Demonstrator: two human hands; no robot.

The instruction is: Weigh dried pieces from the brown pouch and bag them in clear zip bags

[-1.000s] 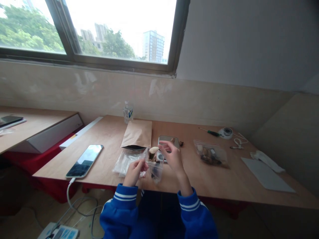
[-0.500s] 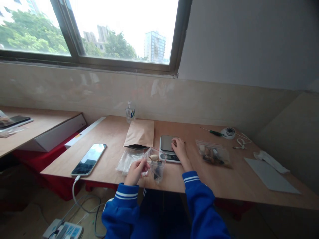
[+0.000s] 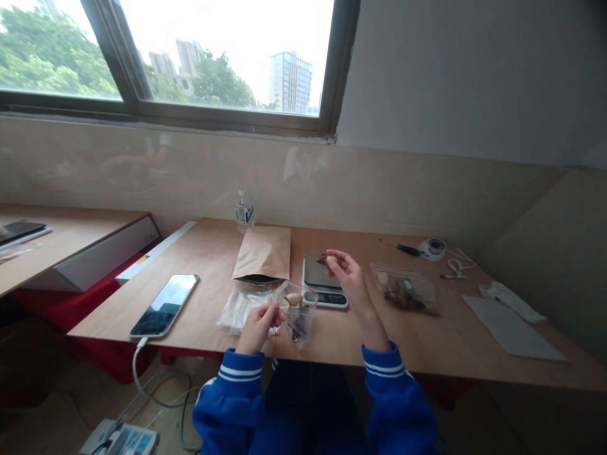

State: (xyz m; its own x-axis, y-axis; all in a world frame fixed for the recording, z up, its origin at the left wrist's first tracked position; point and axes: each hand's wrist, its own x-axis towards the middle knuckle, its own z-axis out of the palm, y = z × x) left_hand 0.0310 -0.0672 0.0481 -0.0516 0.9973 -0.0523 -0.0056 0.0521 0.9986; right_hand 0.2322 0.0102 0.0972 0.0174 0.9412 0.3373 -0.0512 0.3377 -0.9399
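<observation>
My left hand [image 3: 258,323] pinches the rim of a small clear plastic bag [image 3: 298,311] and holds it open near the table's front edge. Pale and dark pieces lie inside the bag. My right hand [image 3: 346,274] is raised over a small digital scale [image 3: 322,287], its fingers pinched on a small dark piece [image 3: 323,258]. Just left of the bag lies a pile of flat clear bags [image 3: 241,303]. A brown paper pouch [image 3: 262,254] lies behind them.
A sealed clear bag of mixed pieces [image 3: 403,292] lies right of the scale. A phone on a cable [image 3: 165,304] rests at the left. A water bottle [image 3: 243,212], a screwdriver [image 3: 399,248], a tape roll [image 3: 432,247] and white sheets [image 3: 512,319] sit around the wooden table [image 3: 427,341].
My right hand reached to the scale plate, then lifted off it with a small dark piece pinched in its fingers. My left hand kept holding the bag open.
</observation>
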